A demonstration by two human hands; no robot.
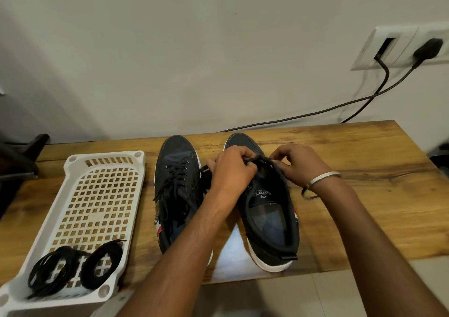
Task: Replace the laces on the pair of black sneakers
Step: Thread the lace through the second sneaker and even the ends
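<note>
Pinching the lace [255, 160] over the right-of-centre sneaker [267, 210]: left hand [233, 168] and right hand [295, 162] both grip it. Sneaker's long axis runs up-frame; spare laces [75, 267] lie lower left, nearer the left hand.

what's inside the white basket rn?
Two coiled black shoelaces lie at the near end of the white perforated plastic basket; the rest shows bare grid with the wooden table visible through it. The near-left corner is cut off by the frame.
</note>
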